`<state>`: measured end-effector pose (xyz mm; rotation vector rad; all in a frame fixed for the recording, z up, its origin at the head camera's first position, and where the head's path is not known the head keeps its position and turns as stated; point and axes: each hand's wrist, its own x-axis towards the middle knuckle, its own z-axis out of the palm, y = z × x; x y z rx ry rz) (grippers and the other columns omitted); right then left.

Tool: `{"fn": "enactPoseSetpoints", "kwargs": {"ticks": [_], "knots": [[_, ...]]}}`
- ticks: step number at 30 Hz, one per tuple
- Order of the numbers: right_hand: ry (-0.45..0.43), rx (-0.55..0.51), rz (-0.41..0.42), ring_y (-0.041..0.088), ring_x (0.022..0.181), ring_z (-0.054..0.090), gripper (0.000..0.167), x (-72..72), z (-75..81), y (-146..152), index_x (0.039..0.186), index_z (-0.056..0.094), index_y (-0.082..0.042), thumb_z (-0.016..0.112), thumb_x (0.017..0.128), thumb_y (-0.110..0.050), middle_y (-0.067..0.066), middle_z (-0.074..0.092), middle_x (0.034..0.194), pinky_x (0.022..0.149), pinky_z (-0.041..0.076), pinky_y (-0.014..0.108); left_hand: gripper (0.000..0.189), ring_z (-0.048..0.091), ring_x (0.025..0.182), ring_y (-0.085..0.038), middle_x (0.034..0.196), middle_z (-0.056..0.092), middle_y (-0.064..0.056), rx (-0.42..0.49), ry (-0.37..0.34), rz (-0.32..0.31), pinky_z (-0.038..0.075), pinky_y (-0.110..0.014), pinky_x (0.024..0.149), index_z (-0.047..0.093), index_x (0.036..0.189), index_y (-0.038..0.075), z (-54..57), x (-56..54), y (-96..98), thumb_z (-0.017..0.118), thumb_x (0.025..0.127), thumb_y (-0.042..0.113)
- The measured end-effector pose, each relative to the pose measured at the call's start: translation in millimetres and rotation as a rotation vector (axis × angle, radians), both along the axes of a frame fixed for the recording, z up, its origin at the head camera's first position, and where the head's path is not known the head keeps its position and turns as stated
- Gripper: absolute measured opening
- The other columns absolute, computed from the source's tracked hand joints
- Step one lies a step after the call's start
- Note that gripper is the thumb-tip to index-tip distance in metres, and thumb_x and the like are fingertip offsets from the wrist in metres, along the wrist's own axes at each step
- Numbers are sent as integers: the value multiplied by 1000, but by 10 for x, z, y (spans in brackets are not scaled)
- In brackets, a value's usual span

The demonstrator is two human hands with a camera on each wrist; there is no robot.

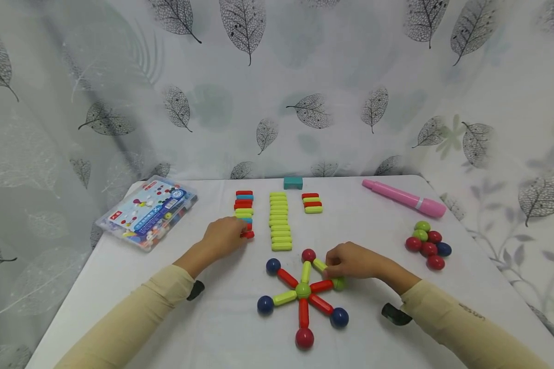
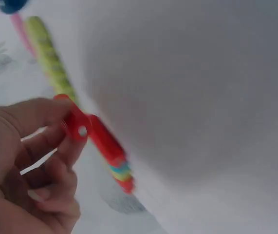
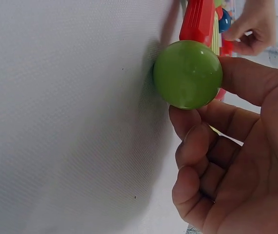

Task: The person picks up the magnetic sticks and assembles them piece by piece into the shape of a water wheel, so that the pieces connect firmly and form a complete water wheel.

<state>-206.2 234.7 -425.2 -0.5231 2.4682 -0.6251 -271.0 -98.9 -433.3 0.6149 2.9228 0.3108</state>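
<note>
My left hand (image 1: 223, 237) pinches a red magnetic rod (image 2: 74, 123) between thumb and fingers, at the near end of a column of red, blue and yellow-green rods. My right hand (image 1: 354, 260) holds a green ball (image 3: 187, 75) between thumb and fingertips. That ball sits at the outer end of a red rod (image 1: 322, 286) in a star shape built round a green centre ball (image 1: 303, 291). A yellow-green rod (image 1: 320, 265) runs from the star's upper red ball (image 1: 309, 255) towards my right hand; its far end is hidden by the fingers.
Beyond the star lie a long column of yellow-green rods (image 1: 279, 220) and a short mixed stack (image 1: 312, 203). Loose balls (image 1: 428, 249) and a pink marker-shaped object (image 1: 403, 198) lie right, a clear plastic box (image 1: 147, 211) left, and a teal block (image 1: 293, 183) at the back.
</note>
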Motion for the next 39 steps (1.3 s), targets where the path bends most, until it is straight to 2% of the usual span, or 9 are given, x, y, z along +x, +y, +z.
{"fn": "enactPoseSetpoints", "kwargs": {"ticks": [5, 7, 10, 18, 24, 32, 36, 39], "knots": [[6, 1, 2, 13, 72, 56, 18, -9, -20, 7, 87, 69, -19, 75, 92, -36, -5, 61, 72, 67, 50, 28, 13, 58, 77, -14, 83, 66, 6, 213, -141, -86, 52, -28, 69, 73, 98, 14, 159, 163, 272, 77, 90, 24], [9, -8, 10, 13, 72, 56, 18, -11, -24, 3, 87, 69, -19, 74, 92, -36, -5, 61, 72, 67, 50, 28, 14, 59, 77, -14, 83, 67, 6, 255, -192, -126, 53, -26, 69, 75, 99, 13, 182, 217, 374, 78, 90, 24], [15, -29, 29, 13, 71, 56, 17, -14, -29, -12, 87, 69, -19, 74, 93, -35, -5, 61, 72, 67, 50, 28, 12, 59, 76, -13, 80, 66, 7, 256, -224, -160, 52, -23, 68, 76, 97, 14, 160, 268, 486, 77, 92, 24], [20, -55, 38, 13, 71, 56, 16, -20, -43, -45, 89, 71, -18, 74, 93, -33, -6, 62, 72, 67, 50, 28, 7, 58, 76, -13, 77, 65, 7, 290, -262, -171, 50, -24, 67, 76, 93, 16, 52, 323, 598, 76, 93, 23], [14, -62, 32, 13, 72, 57, 15, -22, -58, -40, 91, 71, -19, 73, 94, -34, -6, 63, 73, 67, 51, 27, 8, 58, 77, -13, 77, 64, 7, 264, -287, -174, 50, -24, 67, 75, 94, 16, 15, 361, 635, 75, 93, 23], [12, -70, 30, 13, 73, 58, 15, -20, -67, -32, 91, 72, -20, 73, 94, -35, -7, 63, 74, 67, 51, 27, 10, 58, 77, -11, 77, 64, 9, 261, -278, -192, 50, -22, 67, 77, 98, 15, 2, 364, 656, 75, 94, 24], [16, -62, 29, 12, 74, 59, 15, -20, -86, -23, 92, 72, -21, 73, 94, -36, -8, 64, 75, 68, 52, 27, 14, 58, 78, -11, 79, 65, 10, 272, -268, -171, 50, -24, 69, 77, 102, 16, 11, 372, 636, 74, 94, 27], [13, -64, 28, 12, 75, 59, 15, -17, -94, -15, 95, 73, -21, 72, 94, -36, -8, 65, 76, 69, 52, 27, 15, 58, 79, -13, 82, 65, 8, 259, -220, -140, 51, -26, 71, 76, 104, 16, 31, 347, 556, 74, 94, 28]]}}
